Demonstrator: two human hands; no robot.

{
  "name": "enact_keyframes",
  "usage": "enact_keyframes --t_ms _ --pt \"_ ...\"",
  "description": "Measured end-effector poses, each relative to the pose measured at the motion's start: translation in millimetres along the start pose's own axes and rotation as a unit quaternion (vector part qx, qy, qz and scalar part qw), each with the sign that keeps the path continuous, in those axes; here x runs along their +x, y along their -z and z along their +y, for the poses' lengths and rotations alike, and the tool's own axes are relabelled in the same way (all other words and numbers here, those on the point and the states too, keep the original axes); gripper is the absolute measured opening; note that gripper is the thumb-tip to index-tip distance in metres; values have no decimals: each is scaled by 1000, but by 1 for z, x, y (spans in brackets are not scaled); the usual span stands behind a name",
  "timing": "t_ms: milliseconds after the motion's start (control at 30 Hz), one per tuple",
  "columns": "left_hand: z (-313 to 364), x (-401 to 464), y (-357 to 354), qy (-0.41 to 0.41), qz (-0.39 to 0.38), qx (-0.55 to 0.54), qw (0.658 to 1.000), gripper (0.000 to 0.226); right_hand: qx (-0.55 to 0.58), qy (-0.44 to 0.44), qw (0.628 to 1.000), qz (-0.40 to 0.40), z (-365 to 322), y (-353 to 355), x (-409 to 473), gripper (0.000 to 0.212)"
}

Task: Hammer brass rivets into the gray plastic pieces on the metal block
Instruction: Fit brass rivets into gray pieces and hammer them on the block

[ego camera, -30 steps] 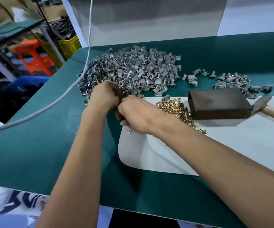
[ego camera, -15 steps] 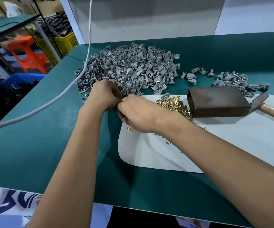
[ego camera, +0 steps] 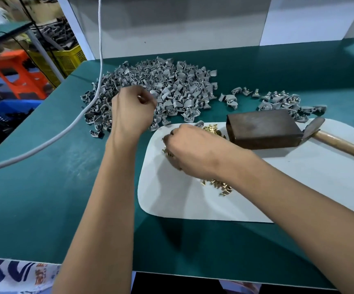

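Showing two hands over a green bench [ego camera: 44, 198]: left hand [ego camera: 132, 110], fingers curled, contents indiscernible, over one large pile of gray plastic pieces [ego camera: 171, 85]; right hand [ego camera: 189, 151] curled among brass rivets [ego camera: 220, 185]. One metal block [ego camera: 263, 128] and one hammer [ego camera: 341, 141] lie right.

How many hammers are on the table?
1. The hammer lies on the white mat, its head against the right end of the metal block. None other shows.
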State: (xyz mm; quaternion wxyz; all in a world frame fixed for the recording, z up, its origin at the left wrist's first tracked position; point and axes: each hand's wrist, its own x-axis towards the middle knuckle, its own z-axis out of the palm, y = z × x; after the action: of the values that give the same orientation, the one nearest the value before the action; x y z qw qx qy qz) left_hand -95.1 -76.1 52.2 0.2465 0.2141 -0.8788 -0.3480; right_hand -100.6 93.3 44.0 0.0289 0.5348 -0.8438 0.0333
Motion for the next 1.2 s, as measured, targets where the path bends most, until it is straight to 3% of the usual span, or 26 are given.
enact_keyframes --t_ms 100,233,367,433,567,767,1200 --pt "26 -6 -23 34 -34 -117 992 11 112 -72 990 53 23 10 -16 10" --pt "63 -21 -63 60 -52 -268 960 8 243 -138 940 196 63 22 -51 17" --pt "88 -40 -99 66 -78 -393 914 9 276 -198 871 356 94 22 -76 8" --pt "93 -46 -107 59 -106 -437 891 11 290 -213 846 395 104 18 -84 9" --pt "93 -50 -112 80 -144 -508 846 11 275 -228 840 407 112 9 -90 13" --pt "93 -53 -106 90 -202 -550 806 15 275 -223 827 437 109 4 -92 21" --pt "90 -59 -115 63 -183 -518 833 6 228 -237 828 454 109 -1 -92 24"
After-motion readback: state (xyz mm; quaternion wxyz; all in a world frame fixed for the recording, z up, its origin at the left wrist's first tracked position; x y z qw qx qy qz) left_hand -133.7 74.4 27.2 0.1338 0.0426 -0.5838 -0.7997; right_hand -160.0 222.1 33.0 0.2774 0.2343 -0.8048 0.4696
